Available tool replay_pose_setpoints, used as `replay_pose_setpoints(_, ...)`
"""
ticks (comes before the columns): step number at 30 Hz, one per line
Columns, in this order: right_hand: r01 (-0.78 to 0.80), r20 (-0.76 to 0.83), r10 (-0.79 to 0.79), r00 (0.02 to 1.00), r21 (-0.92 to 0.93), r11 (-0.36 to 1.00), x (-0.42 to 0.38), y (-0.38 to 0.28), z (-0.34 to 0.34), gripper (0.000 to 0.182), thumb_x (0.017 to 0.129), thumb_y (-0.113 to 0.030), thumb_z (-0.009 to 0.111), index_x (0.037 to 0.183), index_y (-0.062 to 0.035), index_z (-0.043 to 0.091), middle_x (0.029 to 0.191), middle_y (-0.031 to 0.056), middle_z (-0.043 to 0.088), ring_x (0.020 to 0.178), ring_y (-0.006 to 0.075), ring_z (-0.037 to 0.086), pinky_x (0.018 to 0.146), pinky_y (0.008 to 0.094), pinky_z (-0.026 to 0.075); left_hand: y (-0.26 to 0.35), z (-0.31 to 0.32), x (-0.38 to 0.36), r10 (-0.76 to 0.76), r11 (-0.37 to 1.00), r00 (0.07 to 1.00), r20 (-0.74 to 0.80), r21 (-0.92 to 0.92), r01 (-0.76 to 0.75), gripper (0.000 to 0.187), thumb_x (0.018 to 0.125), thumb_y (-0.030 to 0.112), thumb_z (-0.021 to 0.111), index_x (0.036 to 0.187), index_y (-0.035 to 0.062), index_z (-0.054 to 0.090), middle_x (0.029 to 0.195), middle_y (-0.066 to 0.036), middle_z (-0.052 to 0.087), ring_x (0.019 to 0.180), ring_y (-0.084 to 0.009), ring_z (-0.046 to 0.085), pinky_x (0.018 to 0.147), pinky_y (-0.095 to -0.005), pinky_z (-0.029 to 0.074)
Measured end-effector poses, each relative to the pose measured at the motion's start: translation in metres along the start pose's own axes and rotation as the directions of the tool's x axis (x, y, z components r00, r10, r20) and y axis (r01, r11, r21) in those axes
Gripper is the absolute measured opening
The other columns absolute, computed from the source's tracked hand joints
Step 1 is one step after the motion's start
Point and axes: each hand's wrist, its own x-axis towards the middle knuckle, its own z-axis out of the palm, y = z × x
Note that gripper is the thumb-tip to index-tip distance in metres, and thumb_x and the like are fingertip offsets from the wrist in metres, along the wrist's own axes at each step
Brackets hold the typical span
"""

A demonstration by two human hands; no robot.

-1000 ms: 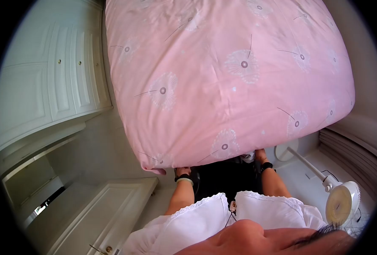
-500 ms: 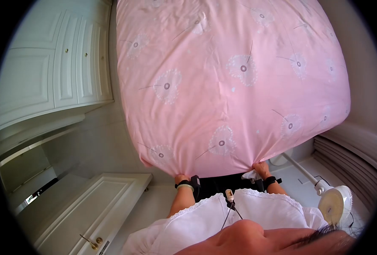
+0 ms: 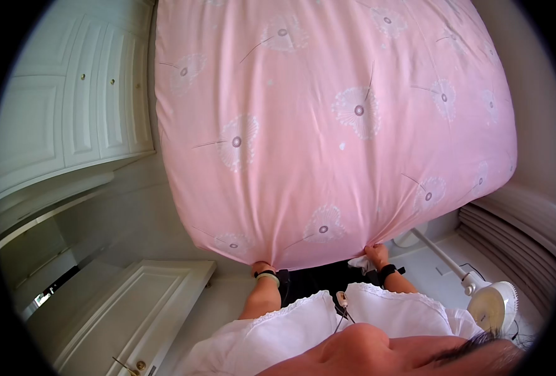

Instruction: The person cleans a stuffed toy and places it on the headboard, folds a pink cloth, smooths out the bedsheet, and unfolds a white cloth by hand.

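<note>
A pink bed sheet (image 3: 303,150) with a pale dandelion print spreads over the bed ahead of me. My left hand (image 3: 263,268) is closed on its near edge, left of centre, fingers partly hidden under the cloth. Farther right along that same edge, my right hand (image 3: 377,255) pinches the fabric. Taut folds run from both grips up across the sheet. Below the right hand, a small piece of whitish cloth (image 3: 361,264) shows near the wrist. Dark bands circle both wrists.
White cabinets (image 3: 71,94) line the left wall. A panelled door (image 3: 134,307) with a brass handle stands at lower left. To the right are a white fan (image 3: 492,307) on a pole and a gathered grey curtain (image 3: 503,232).
Both hands have moved slightly left, keeping their grip. The sheet's near part has come toward me, its print sitting lower, and long folds toward the hands have grown sharper.
</note>
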Motion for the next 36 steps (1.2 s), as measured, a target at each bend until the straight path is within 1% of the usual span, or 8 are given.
replay_pose_setpoints(6, -0.035, 0.011, 0.034, 0.999, 0.081, 0.996, 0.034, 0.004, 0.001, 0.038, 0.068, -0.028, 0.064, 0.086, 0.0048, 0.069, 0.085, 0.0241, 0.068, 0.085, 0.0346, 0.067, 0.077, 0.0395, 0.051, -0.003, -0.004, -0.004, 0.246, 0.952, 0.959, -0.141, -0.153, -0.267, 0.026, 0.071, 0.017, 0.071, 0.093, 0.0039, 0.067, 0.100, -0.018, 0.067, 0.095, -0.0243, 0.066, 0.085, -0.0344, 0.053)
replay_pose_setpoints(10, 0.033, -0.146, -0.022, 0.989, 0.071, 0.997, 0.052, 0.015, -0.040, 0.040, 0.070, -0.014, 0.069, 0.107, 0.0018, 0.064, 0.099, 0.0139, 0.069, 0.090, 0.0223, 0.064, 0.078, 0.0315, 0.051, 0.025, 0.022, 0.006, 0.383, 0.056, 0.922, 0.054, -0.998, 0.035, 0.026, 0.079, 0.005, 0.057, 0.105, 0.0093, 0.062, 0.105, -0.012, 0.065, 0.102, -0.0275, 0.061, 0.089, -0.0452, 0.049)
replay_pose_setpoints(12, 0.193, -0.237, -0.064, 0.969, 0.577, 0.793, 0.081, 0.035, -0.050, 0.041, 0.074, -0.015, 0.067, 0.112, -0.0002, 0.062, 0.108, 0.0161, 0.066, 0.097, 0.0247, 0.063, 0.082, 0.0329, 0.050, 0.043, 0.030, 0.004, 0.501, -0.523, 0.865, 0.045, -0.780, 0.343, 0.032, 0.084, -0.001, 0.051, 0.111, 0.0120, 0.059, 0.108, -0.008, 0.064, 0.106, -0.0291, 0.059, 0.092, -0.0506, 0.047)
replay_pose_setpoints(15, 0.080, -0.148, 0.095, 0.984, 0.857, 0.510, 0.117, 0.045, -0.091, 0.039, 0.077, -0.008, 0.061, 0.116, -0.0062, 0.062, 0.104, 0.0173, 0.066, 0.092, 0.0236, 0.065, 0.077, 0.0373, 0.052, 0.078, -0.009, -0.024, 0.401, -0.614, 0.901, 0.165, -0.681, 0.398, 0.032, 0.087, 0.004, 0.051, 0.118, 0.0133, 0.052, 0.114, -0.007, 0.060, 0.106, -0.0272, 0.058, 0.089, -0.0489, 0.049)
replay_pose_setpoints(16, 0.350, -0.359, -0.202, 0.911, 0.415, 0.840, 0.136, 0.068, -0.099, 0.036, 0.078, -0.010, 0.061, 0.114, -0.0060, 0.063, 0.103, 0.0154, 0.067, 0.092, 0.0225, 0.065, 0.077, 0.0370, 0.051, 0.080, -0.007, -0.023, 0.385, -0.598, 0.915, 0.125, -0.721, 0.350, 0.030, 0.088, 0.007, 0.054, 0.117, 0.0129, 0.053, 0.115, -0.007, 0.060, 0.106, -0.0264, 0.058, 0.089, -0.0493, 0.050)
replay_pose_setpoints(18, 0.514, -0.144, -0.794, 0.591, -0.691, 0.508, 0.170, 0.104, -0.102, 0.031, 0.081, -0.014, 0.062, 0.111, -0.0056, 0.065, 0.102, 0.0116, 0.068, 0.090, 0.0202, 0.065, 0.077, 0.0363, 0.051, 0.083, -0.001, -0.014, 0.354, -0.555, 0.934, 0.046, -0.794, 0.250, 0.027, 0.089, 0.013, 0.059, 0.115, 0.0123, 0.053, 0.116, -0.006, 0.060, 0.106, -0.0247, 0.057, 0.087, -0.0501, 0.051)
replay_pose_setpoints(24, 0.194, -0.239, -0.093, 0.967, 0.443, 0.876, 0.127, 0.064, -0.090, 0.027, 0.081, -0.017, 0.062, 0.097, 0.0035, 0.068, 0.093, 0.0100, 0.071, 0.085, 0.0195, 0.066, 0.075, 0.0331, 0.050, 0.077, -0.012, -0.053, 0.109, 0.066, 0.910, 0.400, -0.916, 0.395, 0.026, 0.091, 0.018, 0.059, 0.116, 0.0142, 0.052, 0.102, -0.008, 0.057, 0.083, -0.0264, 0.055, 0.079, -0.0488, 0.052)
replay_pose_setpoints(36, -0.067, -0.066, 0.175, 0.982, 0.745, 0.663, 0.090, 0.083, -0.141, 0.043, 0.077, -0.004, 0.066, 0.117, 0.0078, 0.057, 0.095, 0.0161, 0.068, 0.085, 0.0232, 0.066, 0.078, 0.0302, 0.052, 0.105, -0.024, -0.042, -0.070, 0.442, 0.904, 0.422, -0.799, 0.407, 0.058, 0.084, 0.033, 0.068, 0.132, 0.0130, 0.040, 0.126, -0.019, 0.044, 0.102, -0.0354, 0.053, 0.081, -0.0529, 0.051)
